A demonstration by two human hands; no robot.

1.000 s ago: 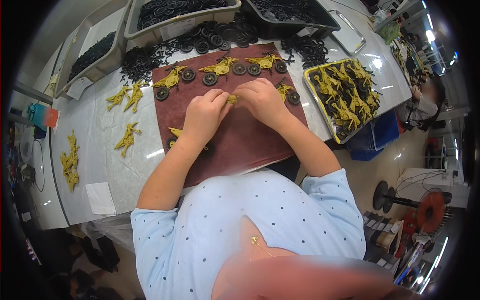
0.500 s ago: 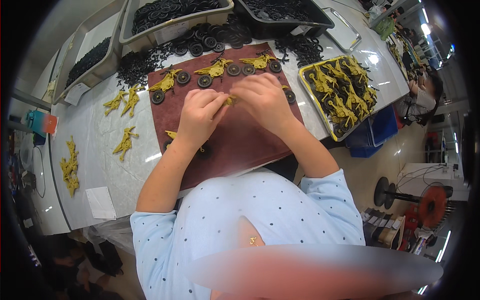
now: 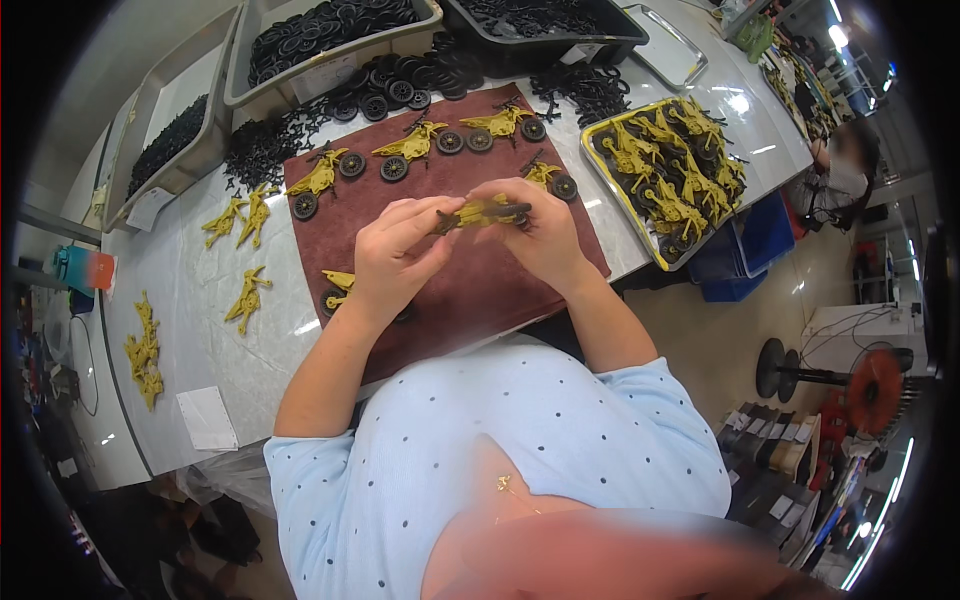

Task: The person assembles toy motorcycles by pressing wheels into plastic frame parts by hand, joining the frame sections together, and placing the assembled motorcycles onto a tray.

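Observation:
Over the dark red cloth point(image 3: 470, 290), a yellow toy motorcycle point(image 3: 480, 214) with black parts is held between both hands. My left hand point(image 3: 400, 248) pinches its left end with thumb and fingers. Curled round its right end is my right hand point(image 3: 535, 228), which hides part of it. Beyond the hands, several yellow toy motorcycles with black wheels stand in a row, including one at the middle point(image 3: 410, 142). Another toy motorcycle point(image 3: 340, 285) lies beside my left forearm, partly covered by it.
Grey bins of black wheels point(image 3: 330, 40) and small black parts point(image 3: 170, 145) line the back, with loose wheels point(image 3: 375, 105) before them. A tray point(image 3: 602, 185) of toy motorcycles sits at the right. Yellow motorcycle bodies point(image 3: 245, 300) and a white card point(image 3: 207, 418) lie at the left.
Both hands have come nearer to me, off the back row. The toy motorcycle between them, mostly hidden before, now shows lengthwise. The view has shifted slightly.

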